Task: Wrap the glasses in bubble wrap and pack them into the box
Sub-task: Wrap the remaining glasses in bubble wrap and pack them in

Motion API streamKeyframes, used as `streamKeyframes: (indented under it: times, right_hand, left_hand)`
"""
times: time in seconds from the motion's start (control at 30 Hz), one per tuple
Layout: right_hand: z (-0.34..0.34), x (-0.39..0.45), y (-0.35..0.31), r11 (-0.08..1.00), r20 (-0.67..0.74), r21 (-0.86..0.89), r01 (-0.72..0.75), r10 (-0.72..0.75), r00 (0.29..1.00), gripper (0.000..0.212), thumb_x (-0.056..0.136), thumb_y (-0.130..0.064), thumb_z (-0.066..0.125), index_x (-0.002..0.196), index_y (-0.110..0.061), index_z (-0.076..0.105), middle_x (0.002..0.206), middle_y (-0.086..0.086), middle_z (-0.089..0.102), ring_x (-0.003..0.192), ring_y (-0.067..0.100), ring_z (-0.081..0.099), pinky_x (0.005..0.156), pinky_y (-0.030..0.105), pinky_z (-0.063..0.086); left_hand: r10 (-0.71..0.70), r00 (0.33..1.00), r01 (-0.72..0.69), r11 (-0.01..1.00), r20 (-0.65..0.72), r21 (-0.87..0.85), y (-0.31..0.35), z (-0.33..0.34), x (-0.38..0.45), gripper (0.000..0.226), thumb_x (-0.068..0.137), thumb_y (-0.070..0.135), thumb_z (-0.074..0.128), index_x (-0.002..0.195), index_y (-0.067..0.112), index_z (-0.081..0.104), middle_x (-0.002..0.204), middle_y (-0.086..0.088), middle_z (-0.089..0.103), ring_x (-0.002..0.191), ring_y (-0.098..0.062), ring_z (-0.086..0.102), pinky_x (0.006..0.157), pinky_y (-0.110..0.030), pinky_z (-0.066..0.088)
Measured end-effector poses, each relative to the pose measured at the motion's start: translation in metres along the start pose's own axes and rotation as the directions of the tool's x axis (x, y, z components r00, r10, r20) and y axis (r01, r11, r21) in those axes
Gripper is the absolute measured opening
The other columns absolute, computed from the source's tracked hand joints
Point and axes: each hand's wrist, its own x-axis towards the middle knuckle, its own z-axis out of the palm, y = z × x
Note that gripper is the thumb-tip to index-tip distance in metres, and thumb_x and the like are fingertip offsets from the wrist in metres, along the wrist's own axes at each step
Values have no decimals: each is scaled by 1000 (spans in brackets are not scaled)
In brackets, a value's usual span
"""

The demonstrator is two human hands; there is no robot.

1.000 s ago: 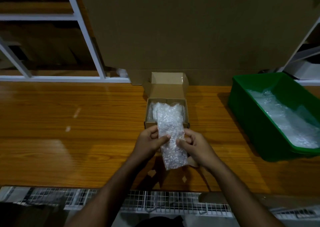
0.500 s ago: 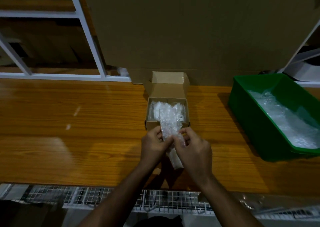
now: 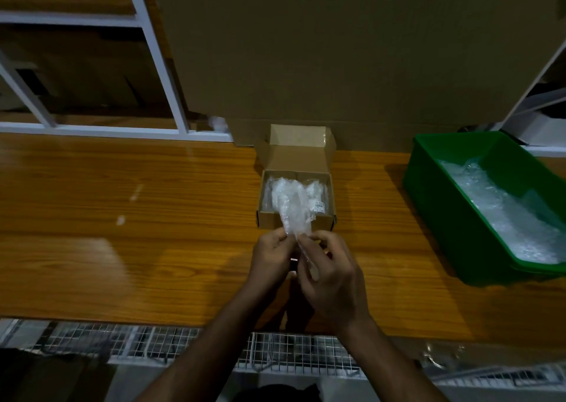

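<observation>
1. Behind the orange-brown wooden tabletop [image 3: 122,248] I see a big upright sheet of brown cardboard [image 3: 337,49] and a white metal shelf frame [image 3: 159,64] at far left.
2. At the middle back of the tabletop sits the small brown cardboard box [image 3: 295,221], lid flap open and leaning back; clear wrapped glasses [image 3: 317,193] lie inside it.
3. My left hand [image 3: 272,257] and right hand [image 3: 333,282] meet just in front of the box, fingers [image 3: 318,242] of both curled and pinching the lower end of a crumpled piece of clear bubble wrap [image 3: 294,214], whose upper end reaches over the box's front wall. I cannot tell whether a glass is inside it.
4. To the right, well apart from the box, stands a green plastic bin [image 3: 435,205] holding more bubble wrap sheets [image 3: 502,214].
5. White wire mesh [image 3: 153,343] runs below the near tabletop edge.
</observation>
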Motion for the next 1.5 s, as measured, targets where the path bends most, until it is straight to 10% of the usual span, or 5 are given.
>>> streamKeyframes:
  times: [0.43,0.63,0.8,1.23,1.5]
  right_hand:
    - [-14,-16,0,954,148,227,-196,165,975,42,84,-36,51,123,-21,48,106,-5,57,96,12,53,74,28,42]
    - [-21,6,15,250,399,669,-700,673,623,32,83,-53,56,107,-32,55,95,2,76,95,21,70,86,44,50]
    - [-34,35,19,293,662,417,-860,551,508,35,87,-52,66,107,-23,67,102,5,72,82,21,64,66,34,46]
    - [-54,66,54,-509,684,719,-473,638,353,10,94,2,59,103,-2,60,101,14,62,67,12,67,56,16,55]
    - [-49,28,49,111,832,472,-874,270,484,48,80,-5,75,124,-17,61,116,10,73,99,24,70,76,37,54]
  left_hand:
    - [-128,966,164,975,223,-153,4,-6,-2,20,96,18,61,101,0,67,93,-16,73,85,-26,71,75,-32,57]
    - [-124,951,147,987,282,-63,-5,-16,0,25,94,1,61,118,-1,63,109,-22,72,100,-34,71,86,-41,58]
    - [-48,932,-76,943,358,325,-4,-12,-3,48,92,1,64,137,16,53,113,-5,73,100,-14,71,87,-36,59]
    - [-70,929,-107,891,365,442,-7,-19,-4,57,91,4,67,141,22,48,108,-7,75,96,-14,73,84,-36,60]
    - [-194,840,181,981,507,76,4,-21,-11,38,93,-6,58,130,6,55,105,-23,72,88,-30,70,73,-36,57]
